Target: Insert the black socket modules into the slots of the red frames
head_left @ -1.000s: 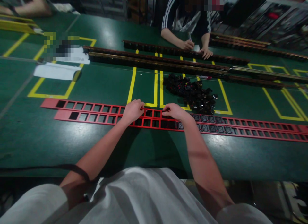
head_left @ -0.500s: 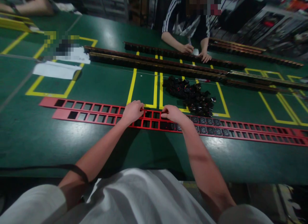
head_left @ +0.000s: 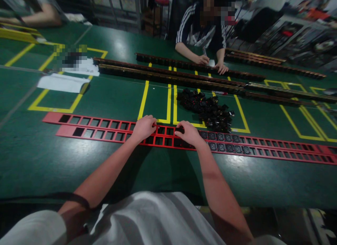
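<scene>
Two long red slotted rails [head_left: 105, 135] lie side by side across the green table. Square black outlet sockets [head_left: 221, 147] fill several of their slots right of centre. My left hand [head_left: 144, 128] rests on the far rail, its fingers curled round that rail's edge. A short way to the right, my right hand [head_left: 189, 133] is closed, thumb and forefinger pinched about a dark piece that looks like a black socket, at a slot of the far rail. My fingers hide part of it. Behind this hand lies a heap of loose black sockets [head_left: 205, 106].
Long dark strips [head_left: 168, 77] run across the table behind the heap. Across from me a person [head_left: 200, 34] holds a pen over another strip. White papers [head_left: 63, 83] lie at the left, among yellow tape outlines [head_left: 143, 101]. Another person's arm [head_left: 44, 18] shows at far left.
The view has tilted slightly, so the table sits lower in the picture. Both my hands stay at nearly the same spots on the rails; the dark piece at my right fingertips shows more clearly.
</scene>
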`<state>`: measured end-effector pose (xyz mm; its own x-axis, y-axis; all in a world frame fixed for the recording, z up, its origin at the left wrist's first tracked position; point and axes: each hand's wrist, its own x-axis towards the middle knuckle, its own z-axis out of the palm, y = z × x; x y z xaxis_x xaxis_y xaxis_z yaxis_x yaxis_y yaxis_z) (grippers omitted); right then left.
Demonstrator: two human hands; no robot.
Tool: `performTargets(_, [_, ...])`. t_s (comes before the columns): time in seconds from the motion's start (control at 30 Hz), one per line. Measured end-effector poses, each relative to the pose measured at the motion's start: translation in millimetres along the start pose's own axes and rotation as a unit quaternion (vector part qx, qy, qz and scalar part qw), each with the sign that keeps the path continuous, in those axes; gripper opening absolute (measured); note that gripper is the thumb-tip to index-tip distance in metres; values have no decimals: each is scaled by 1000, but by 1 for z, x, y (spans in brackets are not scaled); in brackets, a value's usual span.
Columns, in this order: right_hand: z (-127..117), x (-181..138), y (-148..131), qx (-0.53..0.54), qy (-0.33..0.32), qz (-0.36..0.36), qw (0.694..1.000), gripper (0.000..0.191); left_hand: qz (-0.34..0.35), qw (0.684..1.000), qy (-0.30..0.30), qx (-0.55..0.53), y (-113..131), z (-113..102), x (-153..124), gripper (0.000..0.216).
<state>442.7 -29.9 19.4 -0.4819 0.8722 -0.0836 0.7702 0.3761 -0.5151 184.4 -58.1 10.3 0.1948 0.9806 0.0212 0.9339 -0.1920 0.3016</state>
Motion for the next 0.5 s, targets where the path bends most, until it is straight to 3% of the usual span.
performTargets(0.17, [-2,8,1,7,-20,2,1000,13,-4,1000,-6,-10,0,0,0,9])
performTargets(0.3, [0,6,1,31,0,4,1000,11,-3,1000,-9,-6,0,-1,0,8])
performTargets(0.37, [-4,1,6,43,47,13,998,11,-3,1000,-10,-3,1,-1,0,7])
performTargets(0.5, [-24,-17,37,19,235,120,964,14,2,1000,-12,2,1,-2,1,6])
